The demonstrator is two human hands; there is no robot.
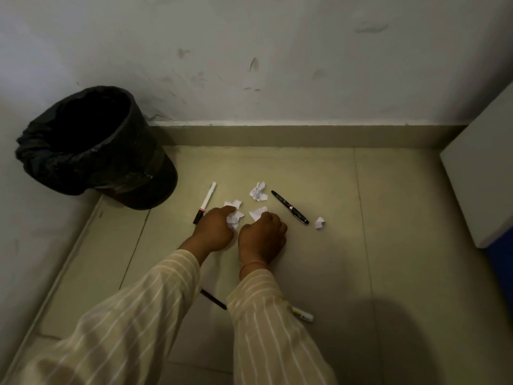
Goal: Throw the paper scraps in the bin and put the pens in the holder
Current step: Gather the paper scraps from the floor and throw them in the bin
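Crumpled white paper scraps lie on the tiled floor. My left hand is closed around one scrap, and my right hand pinches another scrap. A loose scrap lies beyond them and a small one to the right. A white pen with a black cap lies left of my hands, a black pen to the right. Under my arms show a thin black pen and the tip of a white pen. A bin with a black bag stands at the far left. No pen holder is in view.
A scuffed white wall with a skirting strip runs behind the scraps, and another wall closes the left side behind the bin. A white block-like object with something blue under it stands at the right edge.
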